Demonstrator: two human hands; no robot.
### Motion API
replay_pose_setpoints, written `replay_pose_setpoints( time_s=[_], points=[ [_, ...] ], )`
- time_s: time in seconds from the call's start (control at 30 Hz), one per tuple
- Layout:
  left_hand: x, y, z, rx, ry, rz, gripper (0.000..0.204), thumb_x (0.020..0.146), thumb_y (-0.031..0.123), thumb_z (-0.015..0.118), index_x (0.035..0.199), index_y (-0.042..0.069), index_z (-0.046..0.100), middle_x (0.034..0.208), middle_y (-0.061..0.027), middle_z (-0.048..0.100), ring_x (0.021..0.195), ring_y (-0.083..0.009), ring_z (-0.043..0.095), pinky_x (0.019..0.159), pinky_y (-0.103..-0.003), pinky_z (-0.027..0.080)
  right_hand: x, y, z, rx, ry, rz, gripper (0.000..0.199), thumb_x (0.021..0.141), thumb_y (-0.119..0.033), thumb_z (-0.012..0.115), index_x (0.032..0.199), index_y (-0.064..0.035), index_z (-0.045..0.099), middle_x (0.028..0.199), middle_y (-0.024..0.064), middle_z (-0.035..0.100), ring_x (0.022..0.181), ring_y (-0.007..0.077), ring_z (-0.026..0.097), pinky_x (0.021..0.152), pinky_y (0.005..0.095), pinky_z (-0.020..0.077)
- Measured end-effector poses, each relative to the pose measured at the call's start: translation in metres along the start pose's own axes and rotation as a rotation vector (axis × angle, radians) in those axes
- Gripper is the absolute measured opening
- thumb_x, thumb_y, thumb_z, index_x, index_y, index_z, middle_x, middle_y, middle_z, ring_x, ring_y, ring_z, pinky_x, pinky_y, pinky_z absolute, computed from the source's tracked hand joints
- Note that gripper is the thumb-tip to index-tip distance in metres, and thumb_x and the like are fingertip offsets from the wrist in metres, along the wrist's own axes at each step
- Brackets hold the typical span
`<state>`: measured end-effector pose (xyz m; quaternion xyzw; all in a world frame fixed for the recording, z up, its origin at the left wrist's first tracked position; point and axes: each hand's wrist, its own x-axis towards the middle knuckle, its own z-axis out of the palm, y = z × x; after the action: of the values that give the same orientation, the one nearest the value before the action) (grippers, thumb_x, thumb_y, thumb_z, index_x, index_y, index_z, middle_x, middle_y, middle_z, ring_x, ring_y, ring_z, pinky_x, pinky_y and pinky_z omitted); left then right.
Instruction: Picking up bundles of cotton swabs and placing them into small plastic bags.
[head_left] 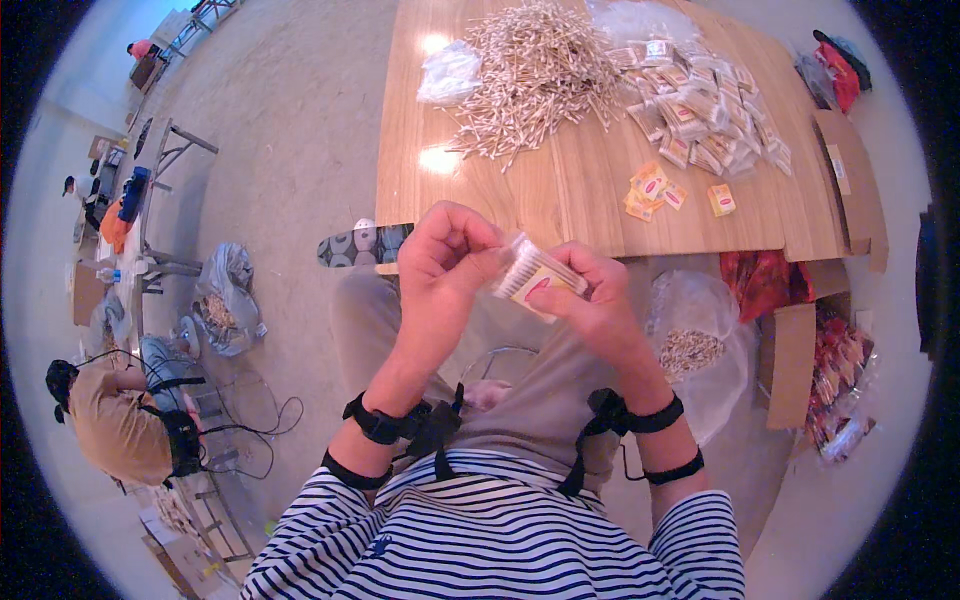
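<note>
A small clear packet (pixel 535 275) of cotton swabs, with a yellow and red label inside, is held in the air above the person's lap, just in front of the near edge of the desk (pixel 560 190). The right hand (pixel 590 295) cradles it from below and behind, fingers curled around its lower end. The left hand (pixel 445 255) meets its upper end, fingers pressed together in a pinch at the open mouth (whether they grip the film or the swab tips, I cannot tell). To do this well, the right hand should keep the packet steady and level while the left works in short, light moves, so the swabs stay bundled. On the desk lie a loose heap of swabs (pixel 535 75), a pile of filled packets (pixel 700 115) and a few yellow labels (pixel 655 190).
</note>
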<state>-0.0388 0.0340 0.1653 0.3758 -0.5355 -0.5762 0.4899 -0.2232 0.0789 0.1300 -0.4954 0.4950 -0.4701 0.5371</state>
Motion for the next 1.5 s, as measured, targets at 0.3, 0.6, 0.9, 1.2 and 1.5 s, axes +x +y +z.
replay_pose_setpoints(
  time_s=[0.3, 0.6, 0.9, 1.2, 1.5],
  points=[
    [0.013, -0.003, 0.012, 0.093, 0.115, -0.04, 0.009, 0.096, 0.015, 0.061, 0.095, 0.006, 0.061, 0.073, 0.0047, 0.053, 0.065, -0.0045, 0.049, 0.058, -0.021, 0.038, -0.007, -0.02, 0.014, 0.096, -0.078, -0.063, 0.017, 0.088, -0.018, 0.072, 0.089, -0.0016, 0.067, 0.075, 0.0004, 0.064, 0.071, 0.007, 0.056, 0.062, 0.0263, 0.0453],
    [0.003, -0.009, 0.023, -0.037, 0.118, -0.112, 0.02, 0.102, 0.016, 0.053, 0.088, 0.004, 0.062, 0.073, 0.0043, 0.052, 0.062, -0.0024, 0.041, 0.055, -0.021, 0.034, -0.006, -0.018, 0.042, 0.007, 0.204, -0.095, 0.022, 0.093, -0.018, 0.07, 0.081, 0.0, 0.065, 0.066, 0.0058, 0.063, 0.061, 0.0078, 0.054, 0.055, 0.0279, 0.0448],
    [0.009, -0.019, 0.019, 0.175, 0.16, -0.031, 0.019, 0.1, 0.02, 0.054, 0.09, 0.006, 0.065, 0.072, 0.0053, 0.048, 0.062, -0.0036, 0.042, 0.055, -0.021, 0.034, 0.005, -0.006, 0.036, 0.003, 0.128, 0.023, 0.033, 0.096, -0.029, 0.064, 0.082, 0.0005, 0.067, 0.067, 0.0079, 0.064, 0.062, 0.0113, 0.057, 0.058, 0.0314, 0.0465],
    [0.01, -0.056, -0.034, 0.201, 0.16, -0.383, 0.008, 0.093, 0.013, 0.064, 0.09, 0.007, 0.06, 0.068, 0.0072, 0.049, 0.058, -0.0017, 0.043, 0.049, -0.021, 0.032, 0.054, 0.056, -0.081, 0.004, 0.591, 0.128, 0.026, 0.096, -0.027, 0.062, 0.089, -0.0024, 0.07, 0.074, -0.0014, 0.062, 0.065, 0.0068, 0.054, 0.058, 0.0277, 0.0431],
    [0.058, -0.079, -0.07, 0.312, 0.113, -0.252, 0.016, 0.087, 0.013, 0.071, 0.096, 0.003, 0.062, 0.073, 0.0021, 0.057, 0.064, -0.0048, 0.052, 0.055, -0.022, 0.042, 0.138, 0.019, -0.22, -0.242, 0.876, -0.061, 0.036, 0.094, -0.03, 0.065, 0.066, -0.0079, 0.059, 0.056, -0.0004, 0.055, 0.048, 0.009, 0.048, 0.045, 0.0298, 0.0367]
  ],
)
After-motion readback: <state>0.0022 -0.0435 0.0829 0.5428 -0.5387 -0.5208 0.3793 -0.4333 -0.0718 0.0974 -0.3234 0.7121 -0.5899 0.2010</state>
